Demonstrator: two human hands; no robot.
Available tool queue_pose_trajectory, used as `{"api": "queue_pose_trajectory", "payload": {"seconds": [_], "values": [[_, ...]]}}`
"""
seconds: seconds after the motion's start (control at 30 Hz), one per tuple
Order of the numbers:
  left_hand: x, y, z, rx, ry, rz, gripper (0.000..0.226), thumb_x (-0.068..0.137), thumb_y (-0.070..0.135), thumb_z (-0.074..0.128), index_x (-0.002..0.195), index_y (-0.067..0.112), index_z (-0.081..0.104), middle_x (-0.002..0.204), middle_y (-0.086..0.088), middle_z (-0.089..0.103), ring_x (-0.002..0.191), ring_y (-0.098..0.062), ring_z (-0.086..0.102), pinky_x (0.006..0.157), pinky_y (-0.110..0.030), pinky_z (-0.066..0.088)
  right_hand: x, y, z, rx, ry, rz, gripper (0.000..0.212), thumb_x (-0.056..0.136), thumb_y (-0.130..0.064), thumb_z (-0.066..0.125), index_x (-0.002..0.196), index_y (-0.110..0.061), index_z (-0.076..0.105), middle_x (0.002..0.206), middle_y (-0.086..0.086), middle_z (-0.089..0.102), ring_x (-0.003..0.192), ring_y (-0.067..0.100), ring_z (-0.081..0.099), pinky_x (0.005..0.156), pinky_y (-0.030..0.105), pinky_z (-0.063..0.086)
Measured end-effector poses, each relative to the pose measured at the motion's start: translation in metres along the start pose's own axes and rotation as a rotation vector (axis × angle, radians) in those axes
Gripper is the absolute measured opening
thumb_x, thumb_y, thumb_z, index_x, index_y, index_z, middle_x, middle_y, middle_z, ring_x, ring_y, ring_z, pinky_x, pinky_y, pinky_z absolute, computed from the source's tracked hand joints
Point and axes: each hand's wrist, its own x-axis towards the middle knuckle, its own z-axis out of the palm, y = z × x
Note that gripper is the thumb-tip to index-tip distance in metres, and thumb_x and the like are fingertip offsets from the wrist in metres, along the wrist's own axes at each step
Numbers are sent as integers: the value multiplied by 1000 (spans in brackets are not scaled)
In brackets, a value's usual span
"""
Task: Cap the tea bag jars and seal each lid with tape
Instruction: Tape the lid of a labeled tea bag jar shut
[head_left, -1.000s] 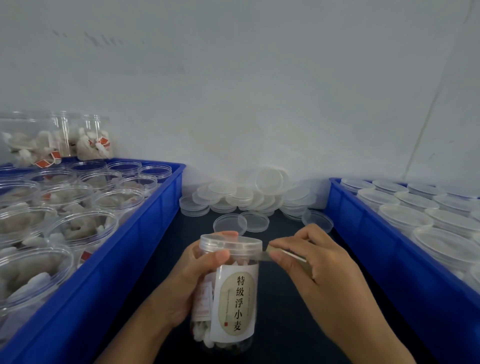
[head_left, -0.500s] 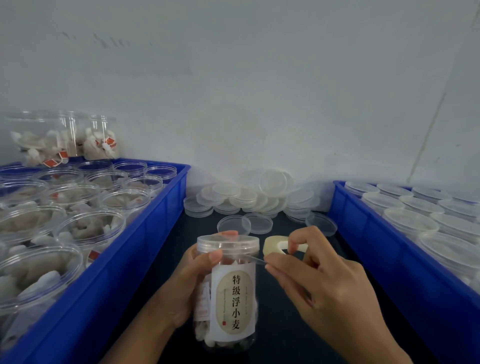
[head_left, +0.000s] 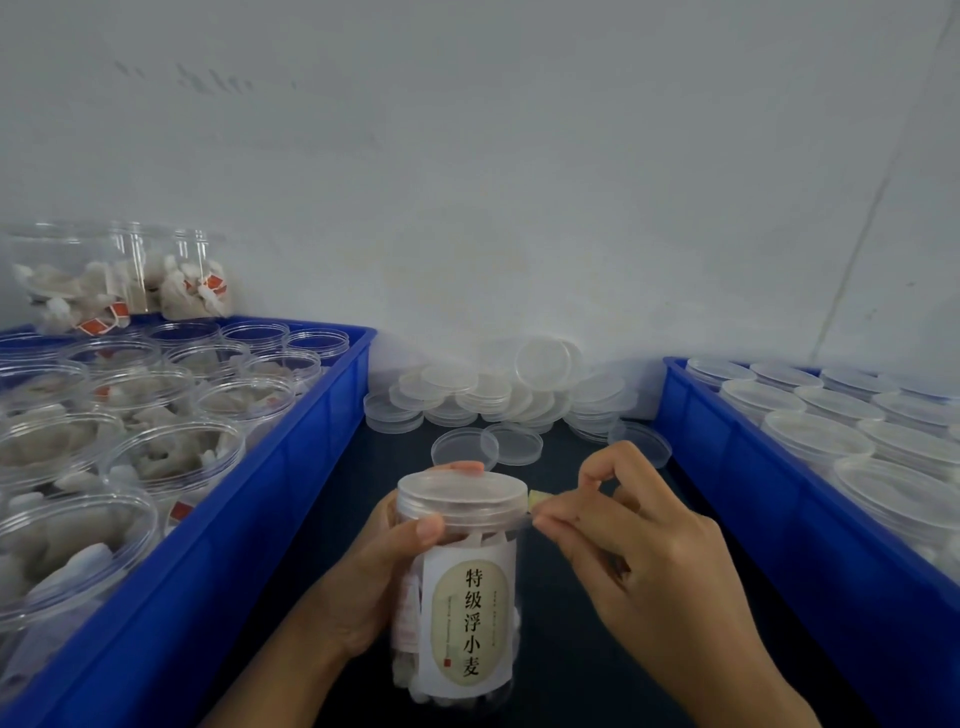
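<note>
A clear jar of tea bags with a white and beige label stands upright on the dark table, its clear lid on top. My left hand grips the jar from the left, thumb on the lid's rim. My right hand holds a small roll of tape close against the lid's right side, mostly hidden by the fingers, which pinch the tape at the rim.
A blue crate on the left holds several open jars of tea bags. A blue crate on the right holds several capped jars. Loose clear lids lie piled at the back against the wall.
My right hand has drawn the tape roll in closer to the lid's right side, and its fingers now cover most of the roll. The left hand keeps its grip on the jar.
</note>
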Motion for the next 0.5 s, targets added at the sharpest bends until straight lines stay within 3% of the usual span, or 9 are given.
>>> {"api": "queue_pose_trajectory", "payload": {"seconds": [0.17,0.3,0.4,0.5], "values": [[-1,1,3,-22,-16,2,95,39,52,92,119,18,54,103,-2,75,94,-16,71,73,-23,57,0,-2,0,44,-6,82,26,86,-38,53,81,-22,72,91,-10,52,48,3,48,42,13,42],[-2,2,6,-18,-25,-3,96,39,51,92,119,18,52,102,0,75,94,-15,71,73,-21,56,2,-3,2,12,-31,159,16,83,-36,60,78,-25,70,88,-15,52,51,1,49,44,15,45],[-1,1,5,-16,-9,-32,102,36,47,94,123,16,50,106,-3,74,98,-18,70,75,-22,56,1,1,5,19,-103,273,5,81,-37,65,78,-33,66,86,-19,52,67,4,56,53,21,50],[1,1,3,14,-5,-36,108,36,46,94,127,13,47,110,-6,72,103,-21,68,78,-24,55,0,6,8,63,-196,388,8,83,-43,64,89,-42,59,88,-24,48,88,-9,50,63,14,43]]}}
